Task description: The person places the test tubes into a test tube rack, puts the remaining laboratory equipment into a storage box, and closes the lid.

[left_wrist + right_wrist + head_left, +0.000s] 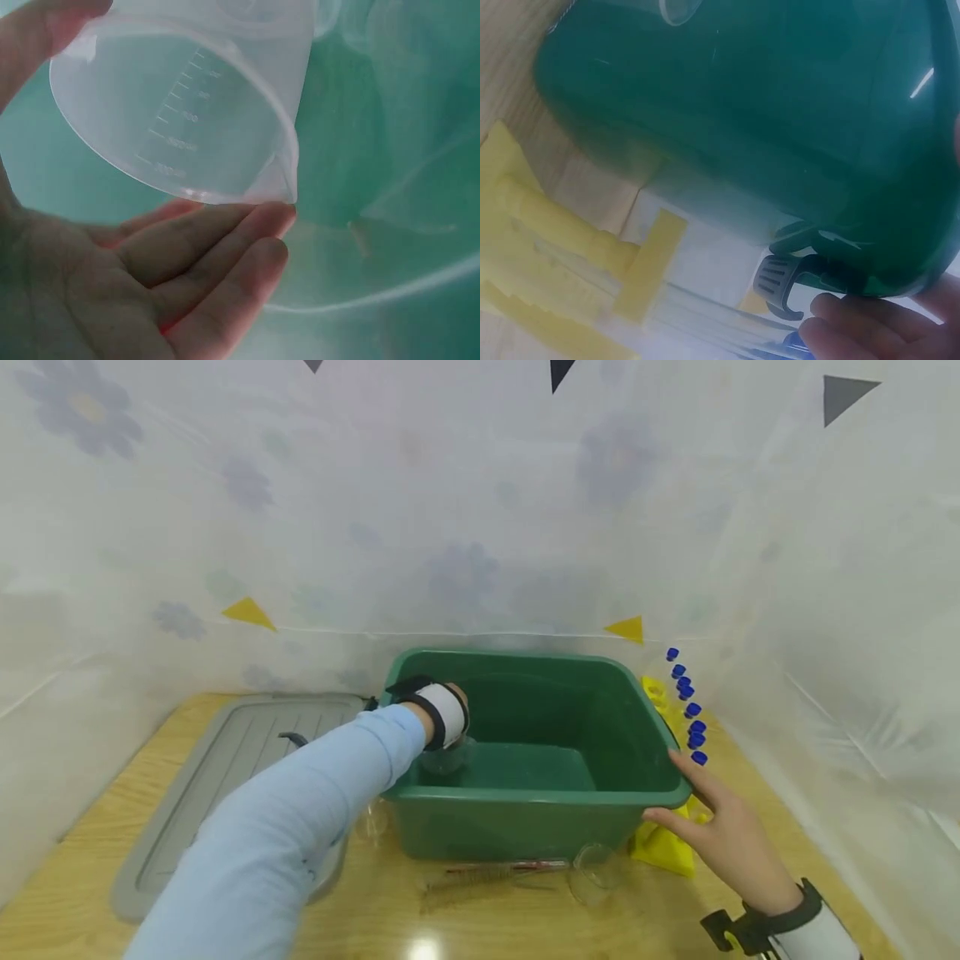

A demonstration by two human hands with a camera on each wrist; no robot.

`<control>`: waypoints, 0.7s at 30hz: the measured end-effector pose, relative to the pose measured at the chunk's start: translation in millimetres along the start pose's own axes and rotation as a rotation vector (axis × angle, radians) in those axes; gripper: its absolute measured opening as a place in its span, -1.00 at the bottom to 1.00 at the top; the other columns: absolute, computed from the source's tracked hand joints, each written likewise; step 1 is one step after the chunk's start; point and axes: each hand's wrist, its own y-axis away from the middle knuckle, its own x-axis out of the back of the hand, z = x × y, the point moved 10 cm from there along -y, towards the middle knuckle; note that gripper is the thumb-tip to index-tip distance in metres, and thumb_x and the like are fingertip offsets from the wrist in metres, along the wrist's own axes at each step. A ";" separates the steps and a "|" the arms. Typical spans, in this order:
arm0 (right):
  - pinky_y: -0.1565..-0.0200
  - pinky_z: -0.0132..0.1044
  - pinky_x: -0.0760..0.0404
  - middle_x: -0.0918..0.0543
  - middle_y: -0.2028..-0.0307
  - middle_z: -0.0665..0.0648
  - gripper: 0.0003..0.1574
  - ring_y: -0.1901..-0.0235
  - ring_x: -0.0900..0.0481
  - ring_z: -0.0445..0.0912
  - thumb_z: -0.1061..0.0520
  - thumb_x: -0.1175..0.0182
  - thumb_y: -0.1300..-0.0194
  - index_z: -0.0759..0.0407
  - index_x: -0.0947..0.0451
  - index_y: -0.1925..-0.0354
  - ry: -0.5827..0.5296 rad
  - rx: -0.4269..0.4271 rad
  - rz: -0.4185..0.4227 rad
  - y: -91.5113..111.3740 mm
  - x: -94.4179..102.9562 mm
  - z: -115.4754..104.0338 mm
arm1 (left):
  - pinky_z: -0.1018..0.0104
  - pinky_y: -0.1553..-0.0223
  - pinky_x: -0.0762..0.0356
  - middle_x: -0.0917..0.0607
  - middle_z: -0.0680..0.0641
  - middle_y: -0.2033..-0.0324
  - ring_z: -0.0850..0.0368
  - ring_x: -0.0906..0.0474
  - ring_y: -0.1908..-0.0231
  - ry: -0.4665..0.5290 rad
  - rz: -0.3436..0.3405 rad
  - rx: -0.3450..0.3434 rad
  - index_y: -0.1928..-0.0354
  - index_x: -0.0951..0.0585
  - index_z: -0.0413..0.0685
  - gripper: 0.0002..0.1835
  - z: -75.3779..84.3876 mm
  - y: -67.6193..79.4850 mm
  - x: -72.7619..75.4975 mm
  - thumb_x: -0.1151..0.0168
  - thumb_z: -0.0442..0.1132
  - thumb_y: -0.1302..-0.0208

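In the head view, my left hand (pixel 460 696) reaches into the left end of a green plastic tub (pixel 517 822), mostly hidden behind its wrist band. The left wrist view shows that hand (pixel 180 277) holding a clear plastic measuring beaker (pixel 142 97), thumb at one side of the rim and fingers under the other. Graduation marks and a pouring spout are visible on the beaker, which is tilted. My right hand (pixel 731 839) grips the tub's front right corner between thumb and fingers. Beside its fingers, the right wrist view shows a dark clip (pixel 780 281) under the rim.
A grey lid (pixel 187 810) lies on the left of the wooden table. In front of the tub are a bristle brush (pixel 465 878) and a clear beaker (pixel 591 883). Right of the tub stands a yellow rack (pixel 666 850) near a row of blue caps (pixel 697 727).
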 end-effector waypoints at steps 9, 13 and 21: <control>-0.02 0.34 -0.38 -0.25 -0.30 0.46 0.00 -0.19 -0.27 0.43 -0.18 -0.28 -0.13 0.16 -0.13 -0.39 0.027 0.012 0.010 6.8 1.7 -3.9 | 0.22 0.24 -0.54 -0.63 -0.08 0.33 0.08 -0.45 0.37 0.003 0.016 -0.029 0.52 -0.55 -0.12 -0.89 0.5 5.9 -0.7 -0.27 -0.31 -0.08; -0.02 0.34 -0.37 -0.26 -0.30 0.45 0.00 -0.19 -0.28 0.43 -0.20 -0.28 -0.12 0.15 -0.14 -0.38 0.034 0.009 0.009 6.5 1.0 -4.2 | 0.18 0.13 -0.58 -0.65 -0.13 0.19 0.02 -0.56 0.22 0.068 0.011 -0.009 0.37 -0.63 -0.17 -0.89 -2.6 5.9 -1.3 -0.31 -0.28 -0.08; -0.03 0.34 -0.37 -0.34 -0.26 0.42 -0.15 -0.20 -0.29 0.39 -0.19 -0.28 -0.13 0.11 -0.31 -0.29 0.038 0.055 0.018 -8.7 -3.2 -8.3 | 0.16 0.08 -0.58 -0.67 -0.12 0.15 0.00 -0.61 0.18 0.171 0.115 -0.026 0.16 -0.62 -0.17 -0.58 -7.8 -0.5 27.0 -0.27 0.06 -0.16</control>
